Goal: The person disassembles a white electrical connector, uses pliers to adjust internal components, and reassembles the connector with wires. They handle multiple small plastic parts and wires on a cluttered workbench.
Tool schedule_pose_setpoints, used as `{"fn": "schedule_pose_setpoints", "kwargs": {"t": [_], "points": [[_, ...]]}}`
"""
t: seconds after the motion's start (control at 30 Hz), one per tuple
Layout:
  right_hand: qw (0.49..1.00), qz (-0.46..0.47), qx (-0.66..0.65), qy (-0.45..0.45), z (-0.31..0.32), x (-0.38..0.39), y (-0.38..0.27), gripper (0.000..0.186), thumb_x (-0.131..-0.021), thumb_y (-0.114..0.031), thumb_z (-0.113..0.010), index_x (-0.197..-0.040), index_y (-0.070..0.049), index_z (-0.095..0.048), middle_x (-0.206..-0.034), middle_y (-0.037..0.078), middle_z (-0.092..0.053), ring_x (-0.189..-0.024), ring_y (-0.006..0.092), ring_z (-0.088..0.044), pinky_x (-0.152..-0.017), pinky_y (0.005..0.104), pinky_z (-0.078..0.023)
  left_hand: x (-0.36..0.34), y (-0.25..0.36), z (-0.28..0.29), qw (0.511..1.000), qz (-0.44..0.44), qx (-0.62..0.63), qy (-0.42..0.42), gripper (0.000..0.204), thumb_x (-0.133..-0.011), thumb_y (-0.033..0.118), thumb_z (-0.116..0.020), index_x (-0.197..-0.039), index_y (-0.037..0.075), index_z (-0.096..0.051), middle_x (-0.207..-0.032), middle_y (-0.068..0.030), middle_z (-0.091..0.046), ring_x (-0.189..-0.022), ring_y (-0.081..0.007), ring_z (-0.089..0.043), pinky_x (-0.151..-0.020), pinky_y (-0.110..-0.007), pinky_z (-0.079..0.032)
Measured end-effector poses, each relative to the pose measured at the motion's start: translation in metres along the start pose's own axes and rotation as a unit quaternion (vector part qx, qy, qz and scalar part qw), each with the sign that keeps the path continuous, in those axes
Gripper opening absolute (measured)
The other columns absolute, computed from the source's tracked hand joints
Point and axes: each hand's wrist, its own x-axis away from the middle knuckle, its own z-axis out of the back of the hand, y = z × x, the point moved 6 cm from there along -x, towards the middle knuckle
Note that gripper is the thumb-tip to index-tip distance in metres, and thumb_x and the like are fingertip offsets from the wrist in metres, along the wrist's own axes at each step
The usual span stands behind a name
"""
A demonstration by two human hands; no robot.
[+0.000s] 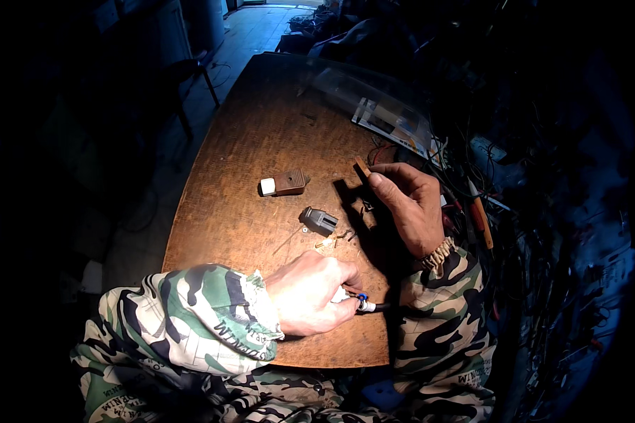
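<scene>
Low on the wooden table, my left hand (pixel 314 292) is closed around a small white fitting (pixel 340 295). Blue and brown wire ends (pixel 363 297) show beside its fingertips, leading to a black cable (pixel 382 307) with a white collar. Raised to the right, my right hand (pixel 410 204) pinches a thin brown piece (pixel 362 167) between thumb and fingers. Ahead of the left hand lies a dark grey plug housing (pixel 320 221) with a slot. Small metal parts (pixel 324 244) are scattered next to it. Farther off rests a brown ribbed block (pixel 291 182) with a white end.
A clear plastic package (pixel 384 113) lies at the table's far right. Along the right side are tangled wires and an orange-handled tool (pixel 481 217). A dark chair (pixel 190 77) stands on the floor past the table's left edge. The surroundings are dim.
</scene>
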Motion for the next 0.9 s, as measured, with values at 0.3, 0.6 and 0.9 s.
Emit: {"fn": "schedule_pose_setpoints", "kwargs": {"t": [0.3,0.6,0.9], "points": [[0.959,-0.083,-0.270,-0.026,0.010,-0.003,0.011,0.026,-0.099,-0.017,-0.068,-0.113,0.004,-0.068,-0.106,0.009,-0.073,-0.099,0.0142,-0.067,-0.093,0.0277,-0.050,0.000,-0.004,-0.001,1.000,0.025,0.018,-0.006,0.027,-0.087,0.025,-0.073,-0.102,0.003,-0.075,-0.076,-0.0177,-0.072,-0.072,-0.0324,-0.073,-0.068,-0.040,-0.056],[0.976,-0.057,-0.208,-0.030,0.008,-0.002,0.008,0.026,-0.094,-0.015,-0.074,-0.111,0.005,-0.071,-0.102,0.010,-0.074,-0.094,0.0149,-0.069,-0.087,0.0296,-0.054,0.002,-0.001,0.001,1.000,0.007,0.009,-0.002,0.028,-0.087,0.025,-0.072,-0.104,0.003,-0.075,-0.077,-0.0182,-0.072,-0.072,-0.0320,-0.073,-0.067,-0.040,-0.056],[0.924,0.224,0.306,-0.033,-0.015,0.010,-0.021,0.021,-0.085,-0.014,-0.079,-0.099,0.000,-0.074,-0.111,0.017,-0.071,-0.118,0.0350,-0.062,-0.104,0.0437,-0.045,0.000,0.000,-0.001,1.000,-0.002,0.012,-0.005,0.028,-0.087,0.024,-0.072,-0.104,0.003,-0.075,-0.077,-0.0175,-0.073,-0.072,-0.0300,-0.073,-0.067,-0.038,-0.056]]}}
